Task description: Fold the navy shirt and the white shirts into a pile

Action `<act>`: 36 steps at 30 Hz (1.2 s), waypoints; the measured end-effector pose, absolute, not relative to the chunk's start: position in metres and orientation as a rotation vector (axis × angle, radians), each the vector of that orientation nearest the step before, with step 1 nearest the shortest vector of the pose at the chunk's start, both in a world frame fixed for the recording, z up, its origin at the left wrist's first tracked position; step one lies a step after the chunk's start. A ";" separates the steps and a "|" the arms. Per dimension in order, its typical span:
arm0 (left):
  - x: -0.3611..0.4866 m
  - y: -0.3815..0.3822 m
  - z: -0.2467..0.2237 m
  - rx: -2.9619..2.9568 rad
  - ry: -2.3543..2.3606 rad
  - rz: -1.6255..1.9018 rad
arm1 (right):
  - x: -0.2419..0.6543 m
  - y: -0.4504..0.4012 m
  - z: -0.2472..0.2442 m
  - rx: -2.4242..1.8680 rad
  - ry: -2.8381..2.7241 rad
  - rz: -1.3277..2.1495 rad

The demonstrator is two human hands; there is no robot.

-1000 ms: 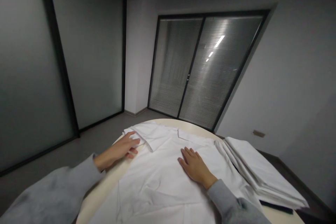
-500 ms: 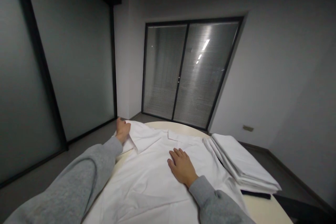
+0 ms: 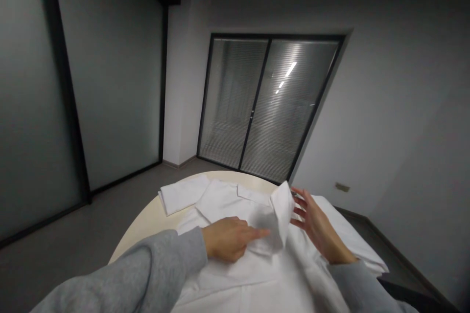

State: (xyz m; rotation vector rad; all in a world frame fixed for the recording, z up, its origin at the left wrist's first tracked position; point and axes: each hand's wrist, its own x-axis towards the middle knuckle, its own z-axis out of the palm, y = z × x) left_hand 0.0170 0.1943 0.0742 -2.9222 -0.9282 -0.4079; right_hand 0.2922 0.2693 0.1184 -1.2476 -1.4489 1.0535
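Observation:
A white coat (image 3: 220, 274) lies spread across the round table, its lower end running past the bottom of the view. At the back left, one sleeve (image 3: 183, 193) rests flat on the tabletop. My left hand (image 3: 227, 238) is over the middle of the coat, index finger stretched out toward a raised flap and the other fingers curled under. That flap of white cloth (image 3: 282, 210) stands up from the coat's right side. Just to its right is my right hand (image 3: 312, 220), fingers spread beside the cloth; any contact at the fingertips is hard to make out.
A stack of folded white cloth (image 3: 362, 244) sits on the right, partly behind my right arm. The pale rounded table (image 3: 141, 222) shows its edge at the left and back. Beyond stand a blind-covered glass door (image 3: 235, 102) and frosted panels (image 3: 110, 83).
My left hand has let go of the sleeve at the back left and moved right, over the coat's middle. My right hand has shifted right, and a flap of cloth now stands up there.

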 end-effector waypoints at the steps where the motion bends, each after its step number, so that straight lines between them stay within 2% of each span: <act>1: 0.015 0.191 0.069 -2.895 -0.996 -0.403 | 0.303 0.259 0.119 -1.299 -1.479 1.053; 9: -0.063 0.210 0.056 -2.319 -1.874 -0.358 | 0.350 0.203 0.054 -1.628 -1.624 0.911; 14: -0.098 0.217 0.045 -2.338 -2.077 -0.296 | 0.323 0.173 0.028 -1.414 -2.033 0.280; 16: -0.101 0.218 0.039 -2.386 -2.063 -0.339 | 0.309 0.158 0.029 -1.270 -2.297 0.147; 22: -0.105 0.221 0.019 -2.295 -1.949 -0.374 | 0.284 0.135 0.045 -1.020 -2.684 0.313; 30: -0.102 0.219 0.021 -2.209 -2.001 -0.424 | 0.281 0.135 0.037 -1.025 -2.652 0.222; 36: -0.098 0.222 0.028 -2.084 -2.111 -0.304 | 0.283 0.134 0.035 -0.874 -2.437 0.374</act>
